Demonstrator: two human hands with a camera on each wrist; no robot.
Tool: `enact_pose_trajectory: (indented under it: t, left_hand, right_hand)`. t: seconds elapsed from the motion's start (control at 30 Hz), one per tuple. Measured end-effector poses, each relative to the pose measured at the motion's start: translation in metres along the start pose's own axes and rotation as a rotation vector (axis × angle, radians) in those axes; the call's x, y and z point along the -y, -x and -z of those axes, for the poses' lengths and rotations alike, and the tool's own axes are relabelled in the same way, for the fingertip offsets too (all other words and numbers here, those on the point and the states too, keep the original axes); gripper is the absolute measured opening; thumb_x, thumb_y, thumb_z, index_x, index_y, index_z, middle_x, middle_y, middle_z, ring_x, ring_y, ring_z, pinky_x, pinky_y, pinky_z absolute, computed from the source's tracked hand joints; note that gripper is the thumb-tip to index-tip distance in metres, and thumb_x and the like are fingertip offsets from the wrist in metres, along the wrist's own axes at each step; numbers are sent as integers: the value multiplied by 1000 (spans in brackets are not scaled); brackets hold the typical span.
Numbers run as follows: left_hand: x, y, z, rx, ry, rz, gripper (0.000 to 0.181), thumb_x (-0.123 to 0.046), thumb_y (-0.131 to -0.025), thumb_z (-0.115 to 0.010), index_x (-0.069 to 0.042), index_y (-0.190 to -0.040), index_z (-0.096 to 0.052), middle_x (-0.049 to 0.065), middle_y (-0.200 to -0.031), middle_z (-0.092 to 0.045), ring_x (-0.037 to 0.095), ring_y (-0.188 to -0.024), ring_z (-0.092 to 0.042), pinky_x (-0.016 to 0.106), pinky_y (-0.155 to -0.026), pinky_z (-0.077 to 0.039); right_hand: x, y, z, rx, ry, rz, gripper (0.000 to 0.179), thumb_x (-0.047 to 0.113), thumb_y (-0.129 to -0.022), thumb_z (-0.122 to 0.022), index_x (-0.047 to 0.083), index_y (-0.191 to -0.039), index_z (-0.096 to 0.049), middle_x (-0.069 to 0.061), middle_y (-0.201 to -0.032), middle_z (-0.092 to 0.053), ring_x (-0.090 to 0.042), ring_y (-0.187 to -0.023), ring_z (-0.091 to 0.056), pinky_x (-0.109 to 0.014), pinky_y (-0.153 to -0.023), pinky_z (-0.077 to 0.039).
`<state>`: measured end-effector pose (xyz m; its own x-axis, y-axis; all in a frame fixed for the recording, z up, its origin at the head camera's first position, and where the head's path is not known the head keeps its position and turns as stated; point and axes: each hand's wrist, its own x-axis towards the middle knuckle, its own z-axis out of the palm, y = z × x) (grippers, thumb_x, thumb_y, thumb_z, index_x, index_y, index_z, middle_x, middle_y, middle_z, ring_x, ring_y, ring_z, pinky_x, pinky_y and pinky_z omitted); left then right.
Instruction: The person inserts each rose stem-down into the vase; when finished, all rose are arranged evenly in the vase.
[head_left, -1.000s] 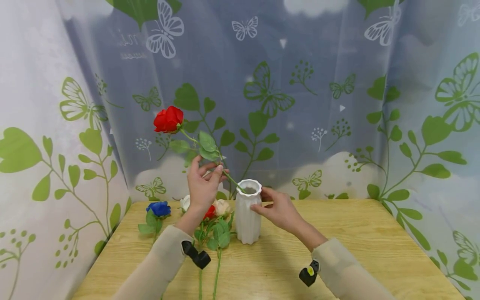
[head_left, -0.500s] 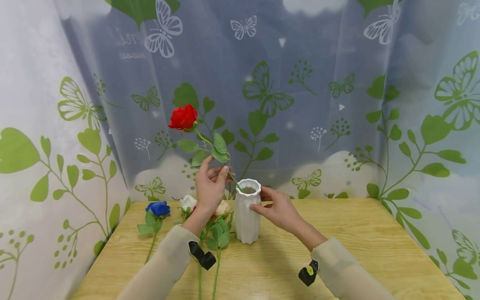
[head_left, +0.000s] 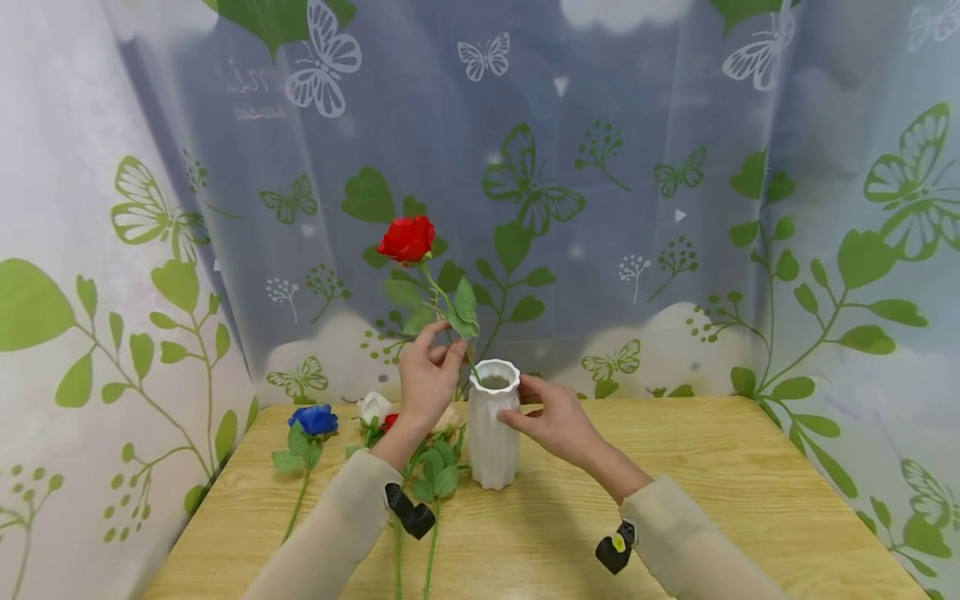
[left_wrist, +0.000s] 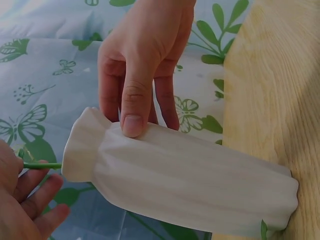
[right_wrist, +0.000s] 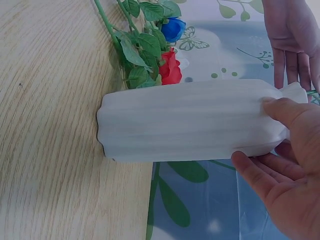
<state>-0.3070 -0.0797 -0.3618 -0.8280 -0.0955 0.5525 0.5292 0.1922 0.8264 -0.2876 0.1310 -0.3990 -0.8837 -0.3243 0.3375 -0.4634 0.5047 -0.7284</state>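
Note:
A red rose [head_left: 407, 240] with a long green stem leans left over a white ribbed vase [head_left: 493, 442]. My left hand [head_left: 429, 375] pinches the stem below its leaves, left of the vase and above its rim. The stem's lower end [left_wrist: 42, 165] passes into the vase mouth in the left wrist view, and the part inside is hidden. My right hand [head_left: 557, 419] holds the vase near its neck from the right, thumb [right_wrist: 281, 109] on the near side and fingers around the back. The vase stands upright on the wooden table [head_left: 600, 517].
Left of the vase lie several more roses: a blue rose [head_left: 313, 419], a white rose [head_left: 373, 407], another red rose [right_wrist: 171, 68] and a cream rose [head_left: 448, 419]. Their stems point toward the front edge. A printed curtain [head_left: 637, 250] hangs behind the table.
My left hand has moved right toward the vase. The red rose's bloom has swung right and its stem stands more upright. My right hand and the vase have stayed in place.

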Motion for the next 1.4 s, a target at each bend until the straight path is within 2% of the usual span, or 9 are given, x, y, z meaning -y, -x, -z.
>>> enact_pose_trajectory:
  t: [0.13,0.23,0.37,0.47,0.57,0.67,0.8,1.1,1.4]
  left_hand:
    - [3,1,0,15,-13,8,36,-4,-103,-63,-4,-139,-65,24,-62,-66,-1,-36,-27,20,-39,-22]
    - [3,0,0,21,-14,14,35,-4,-103,-62,-4,-139,-65,27,-71,-72,0,-36,-28,19,-39,-23]
    - [3,-1,-1,18,-17,8,30,-5,-103,-63,-3,-133,-69,24,-93,-79,10,-48,-57,19,-43,-33]
    - [2,0,-3,28,-32,1,26,-5,-101,-66,-1,-126,-72,22,-103,-80,28,-79,-77,19,-58,-50]
    - [2,2,-4,53,-74,4,22,-8,-100,-69,0,-119,-76,19,-108,-80,36,-99,-78,29,-80,-63]
    - [2,6,-4,83,-125,21,22,-12,-98,-73,-1,-116,-79,17,-111,-80,34,-102,-77,43,-88,-65]
    - [3,8,-4,123,-140,60,24,-14,-99,-73,-2,-119,-79,16,-116,-79,32,-105,-77,48,-89,-65]
    - [5,7,-4,143,-169,86,22,-16,-99,-74,-2,-115,-81,16,-109,-81,29,-93,-79,20,-61,-55]
    - [8,8,0,179,-165,154,20,-19,-97,-76,-5,-109,-84,15,-101,-82,15,-70,-73,24,-59,-56]
  right_hand:
    - [0,0,0,0,-6,-4,55,26,-97,-80,4,-144,-61,-11,-120,-75,-27,-112,-72,-34,-86,-66]
    - [0,0,0,-1,-6,-4,56,25,-97,-80,4,-144,-61,-11,-120,-75,-27,-112,-72,-34,-86,-66]
    - [0,0,0,-2,-4,-4,55,25,-97,-80,5,-145,-61,-11,-121,-75,-27,-112,-72,-34,-86,-66]
    - [1,0,0,-4,1,-8,55,25,-97,-80,5,-145,-61,-11,-121,-75,-27,-112,-72,-34,-86,-66]
    - [1,1,0,-4,6,-14,57,26,-97,-80,4,-146,-60,-12,-122,-75,-27,-113,-72,-34,-86,-66]
    - [2,1,0,-1,14,-22,60,26,-97,-80,5,-149,-58,-12,-125,-74,-27,-115,-71,-34,-87,-66]
    - [2,2,0,3,16,-24,61,27,-97,-79,5,-150,-57,-11,-126,-74,-28,-117,-71,-36,-88,-66]
    - [4,2,1,2,16,-23,60,28,-98,-79,5,-149,-57,-12,-125,-74,-28,-116,-71,-36,-88,-66]
    - [4,1,1,3,17,-26,61,28,-98,-79,5,-149,-57,-12,-125,-74,-28,-116,-71,-37,-89,-66]
